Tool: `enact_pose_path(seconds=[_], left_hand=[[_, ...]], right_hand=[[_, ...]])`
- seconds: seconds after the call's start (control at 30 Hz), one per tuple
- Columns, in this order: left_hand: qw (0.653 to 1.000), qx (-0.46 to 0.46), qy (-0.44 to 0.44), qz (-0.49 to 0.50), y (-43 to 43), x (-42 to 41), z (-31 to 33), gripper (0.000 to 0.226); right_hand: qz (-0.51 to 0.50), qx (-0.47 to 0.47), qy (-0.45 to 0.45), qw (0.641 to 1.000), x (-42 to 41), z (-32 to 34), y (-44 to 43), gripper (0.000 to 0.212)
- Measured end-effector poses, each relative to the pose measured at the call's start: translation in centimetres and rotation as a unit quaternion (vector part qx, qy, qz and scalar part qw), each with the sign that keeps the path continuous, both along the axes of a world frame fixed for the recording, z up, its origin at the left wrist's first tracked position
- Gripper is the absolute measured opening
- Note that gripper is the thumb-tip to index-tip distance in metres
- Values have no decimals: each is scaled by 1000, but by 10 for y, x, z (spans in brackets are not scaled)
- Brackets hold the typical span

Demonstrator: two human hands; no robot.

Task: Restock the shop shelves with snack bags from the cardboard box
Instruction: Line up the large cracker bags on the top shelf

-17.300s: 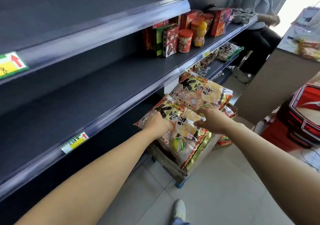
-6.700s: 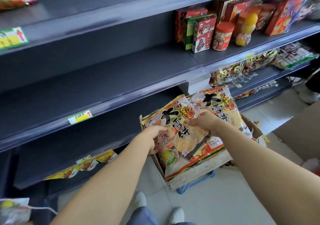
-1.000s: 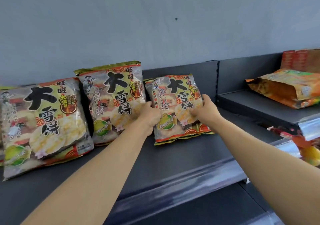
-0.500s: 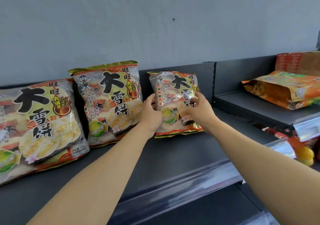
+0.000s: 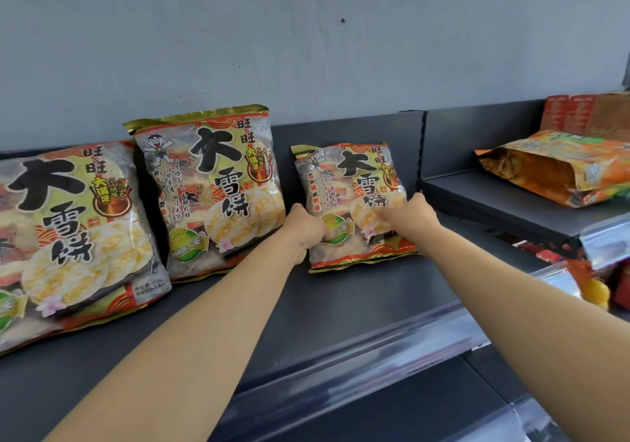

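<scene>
We see three pkgs of one snack on the dark top shelf (image 5: 341, 305), each sealed, w/ a clear window showing round pale rice crackers inside. The rice-cracker bag (image 5: 354, 182) at the right end of the row stands on its bottom seam, its top tipped back toward the back panel (image 5: 341, 131). The hands are apart, one per side. The left hand (image 5: 303, 228) grips the bag's lower left edge w/ fingers curled round it. The right hand (image 5: 414, 218) pinches the right edge, fingers over the front. The middle bag (image 5: 211, 186) stands just beside it w/ a narrow gap. The left bag (image 5: 68, 237) leans next to that one, partly cut off by the frame edge.

To the right a side shelf (image 5: 504, 203) sits slightly higher. It carries an orange snack bag (image 5: 559, 169) lying flat on another pkg, contents not readable, and a red carton (image 5: 586, 111) behind. A clear price rail (image 5: 358, 356) runs along the front of the top shelf.

Vs half a sec ago, the right hand has slid from the bag's front out to its right edge, and the bag faces us flatter and wider. The left hand has barely shifted. Approx 7 s ago both hands were down at the cardboard box, holding bags there.
</scene>
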State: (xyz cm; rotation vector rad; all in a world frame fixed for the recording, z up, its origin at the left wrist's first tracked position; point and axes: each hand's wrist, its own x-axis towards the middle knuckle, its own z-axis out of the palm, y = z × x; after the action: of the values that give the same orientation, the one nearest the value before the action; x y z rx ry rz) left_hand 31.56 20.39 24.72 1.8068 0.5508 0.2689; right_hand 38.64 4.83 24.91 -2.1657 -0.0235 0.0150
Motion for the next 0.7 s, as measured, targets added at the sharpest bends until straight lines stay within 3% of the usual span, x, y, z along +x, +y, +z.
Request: enact_pose_path(seconds=[0.1, 0.2, 0.3, 0.43, 0.7], left_hand=[[999, -13, -47, 11, -1, 2, -3, 76], [993, 44, -94, 56, -1, -1, -1, 75], [988, 111, -57, 93, -4, -3, 1, 61], [979, 177, -1, 99, -11, -7, 4, 55], [968, 222, -32, 116, -20, -31, 14, 63]], right_hand=[[38, 103, 9, 994, 5, 0, -7, 79], [71, 122, -46, 989, 7, 2, -5, 72], [107, 55, -61, 991, 4, -1, 5, 60], [101, -27, -64, 992, 2, -10, 11, 64], [82, -70, -99, 989, -12, -4, -1, 57]])
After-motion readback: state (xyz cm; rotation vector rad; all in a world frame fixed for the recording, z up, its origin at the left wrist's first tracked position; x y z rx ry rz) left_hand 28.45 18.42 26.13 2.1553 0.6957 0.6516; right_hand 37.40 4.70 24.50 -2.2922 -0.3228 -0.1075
